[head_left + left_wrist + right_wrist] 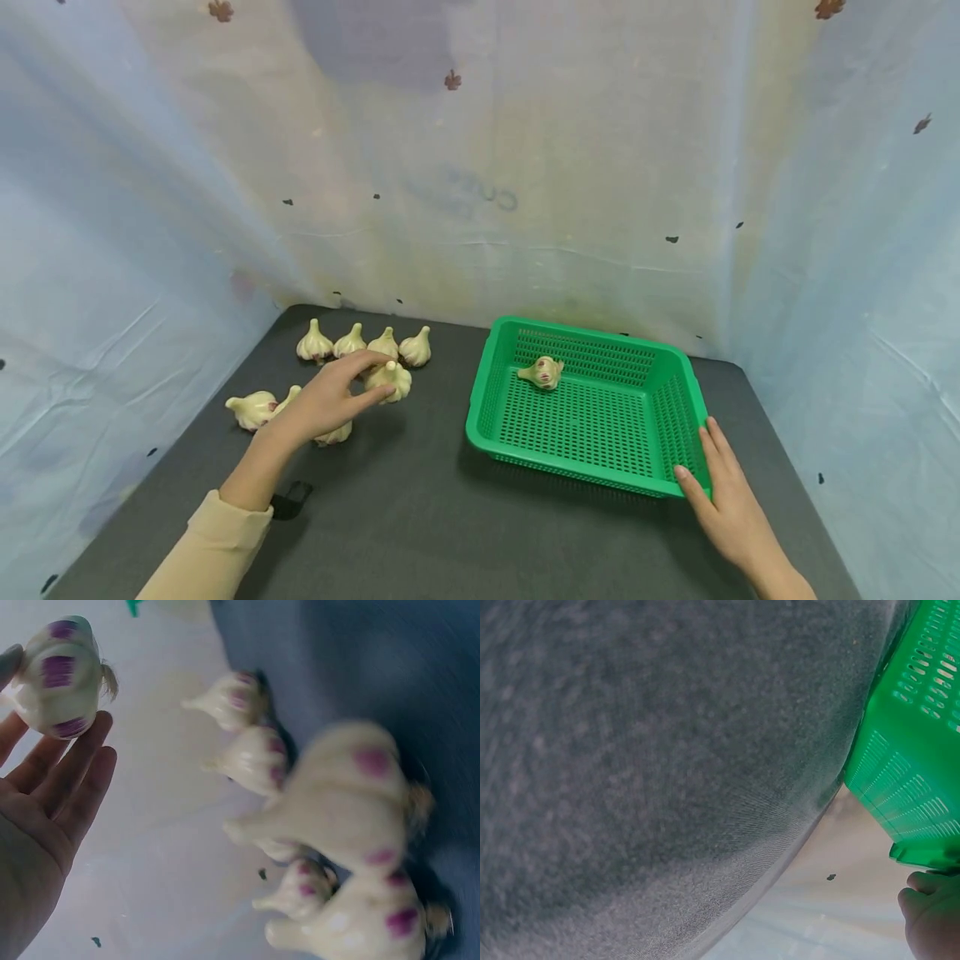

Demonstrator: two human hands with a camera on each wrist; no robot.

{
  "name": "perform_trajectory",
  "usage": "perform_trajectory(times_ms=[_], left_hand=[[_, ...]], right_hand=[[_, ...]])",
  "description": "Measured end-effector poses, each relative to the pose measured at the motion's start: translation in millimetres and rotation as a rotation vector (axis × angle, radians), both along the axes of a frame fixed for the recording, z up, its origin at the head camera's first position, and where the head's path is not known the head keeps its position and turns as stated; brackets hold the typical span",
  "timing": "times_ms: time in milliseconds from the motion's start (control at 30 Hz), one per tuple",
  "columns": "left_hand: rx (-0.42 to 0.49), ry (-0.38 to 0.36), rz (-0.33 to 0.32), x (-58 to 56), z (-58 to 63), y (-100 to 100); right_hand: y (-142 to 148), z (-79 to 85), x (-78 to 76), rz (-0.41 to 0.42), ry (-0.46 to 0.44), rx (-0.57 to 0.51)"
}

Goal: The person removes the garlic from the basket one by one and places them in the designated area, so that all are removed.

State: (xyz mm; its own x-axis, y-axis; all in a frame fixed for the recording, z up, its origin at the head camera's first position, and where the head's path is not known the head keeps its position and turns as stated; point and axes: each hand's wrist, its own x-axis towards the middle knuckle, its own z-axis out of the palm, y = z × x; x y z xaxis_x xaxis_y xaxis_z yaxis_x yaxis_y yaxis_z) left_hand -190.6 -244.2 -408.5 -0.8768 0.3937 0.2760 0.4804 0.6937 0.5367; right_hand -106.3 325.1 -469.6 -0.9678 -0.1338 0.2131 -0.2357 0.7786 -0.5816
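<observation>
My left hand (330,396) holds a garlic bulb (392,382) between thumb and fingers, with its stem pointing up. In the left wrist view, that bulb shows purple patches and a tuft of roots. Behind the hand stands a row of several garlic bulbs (415,347). More bulbs, including a tipped one (253,410), lie by the left wrist, partly hidden under the hand and forearm. My right hand (729,500) rests on the front right corner of a green basket (585,472), fingers fairly straight along its right rim. One garlic bulb (543,373) lies on its side inside the basket.
A dark table (420,533) carries everything. Pale sheeting (562,208) with small leaf marks hangs behind it and along both sides. A black strap (292,502) shows below the left wrist.
</observation>
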Motion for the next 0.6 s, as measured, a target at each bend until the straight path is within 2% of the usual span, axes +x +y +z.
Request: perform_trajectory(times_ms=[167, 267, 433, 600], left_hand=[[-0.081, -0.078, -0.002, -5.3, -6.9, -10.2], [-0.132, -0.113, -0.036, -10.3, -13.0, -14.1], [-0.234, -0.111, -0.103, -17.5, -21.3, -18.8], [-0.317, -0.13, -0.124, -21.8, -28.3, -23.0]], right_hand=[[0.3, 0.1, 0.7, -0.004, -0.002, 0.002], [0.1, 0.1, 0.9, -0.002, 0.0, -0.001], [-0.4, -0.4, -0.1, -0.005, -0.001, 0.007], [-1.1, 0.4, 0.1, -0.006, -0.002, 0.01]])
